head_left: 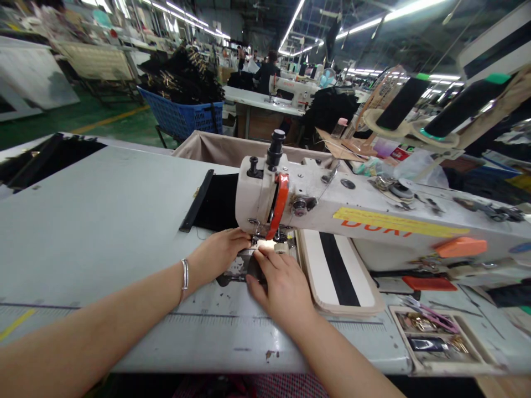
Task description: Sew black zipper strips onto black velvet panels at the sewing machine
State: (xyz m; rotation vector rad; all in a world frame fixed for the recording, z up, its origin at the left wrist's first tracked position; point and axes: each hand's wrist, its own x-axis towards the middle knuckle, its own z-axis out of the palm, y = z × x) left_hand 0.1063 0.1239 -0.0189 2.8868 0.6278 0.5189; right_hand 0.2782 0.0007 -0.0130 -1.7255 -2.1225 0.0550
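Note:
My left hand [222, 251], with a silver bangle at the wrist, reaches to the needle area of a white sewing machine [259, 193]. Its fingers are close together at the near edge of a black fabric piece [222, 202], which runs behind the machine head and has a dark stiff strip [197, 202] along its left end. To the right, my right hand [284, 282] lies over the metal needle plate [238, 265], fingers stretched toward the lit presser foot and thumb apart. Nothing shows in its grasp. The fingertips partly hide the stitching spot.
Cream panels with a black stripe [338, 271] lie stacked under the machine arm. A small parts tray [446, 340] sits at right, thread cones [404, 102] behind. More black pieces [45, 160] lie at far left. A blue basket [182, 113] stands beyond the table.

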